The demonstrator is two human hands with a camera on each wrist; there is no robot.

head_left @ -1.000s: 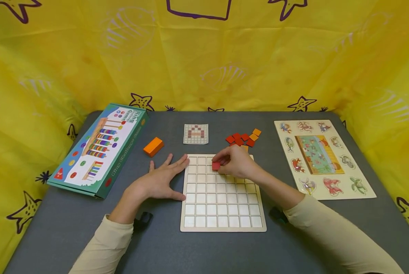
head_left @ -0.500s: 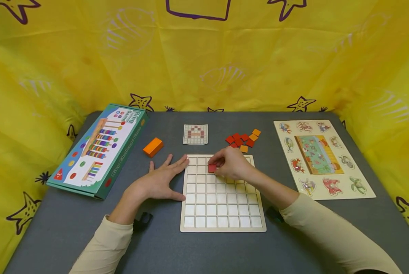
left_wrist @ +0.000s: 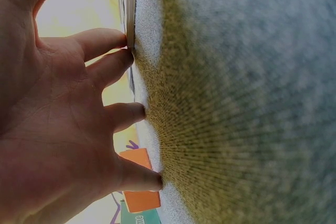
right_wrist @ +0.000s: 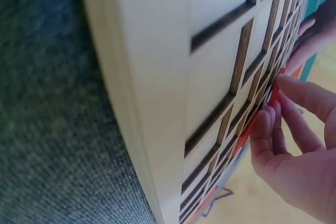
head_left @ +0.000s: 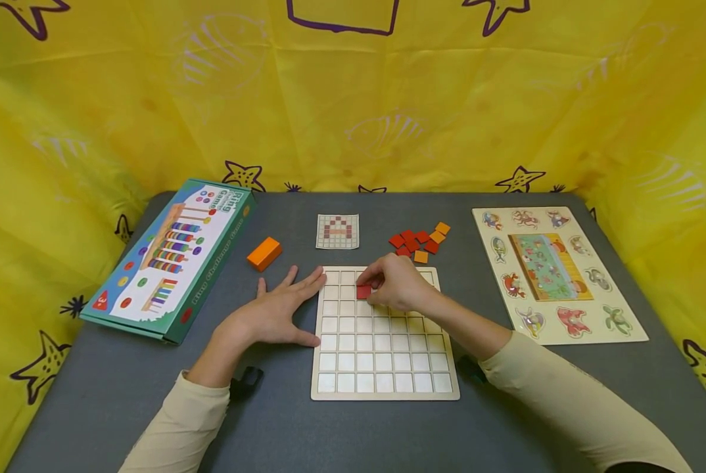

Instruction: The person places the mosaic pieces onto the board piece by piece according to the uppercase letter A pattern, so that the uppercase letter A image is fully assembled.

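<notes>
A pale wooden grid board (head_left: 385,395) lies flat, its square cells framed by thin ridges. My right hand (head_left: 403,282) pinches a red square tile (head_left: 363,292) between thumb and fingers over a cell in the second row from the far edge. In the right wrist view the tile (right_wrist: 274,94) is tilted against the grid; whether it sits inside the cell I cannot tell. With fingers spread, my left hand (head_left: 273,318) touches the board's left edge. The left wrist view shows its fingertips (left_wrist: 122,39) down at the board's side and on the dark table.
Beyond the board are a small pattern card (head_left: 338,232) and loose red tiles (head_left: 409,241) with several orange tiles (head_left: 421,257). An orange block (head_left: 264,253) and a green game box (head_left: 178,256) stand left. A sea-animal puzzle board (head_left: 572,322) lies right.
My right hand has carried the red tile leftward and slightly nearer, from about the fourth column to the third. My left hand has stayed still at the board's edge.
</notes>
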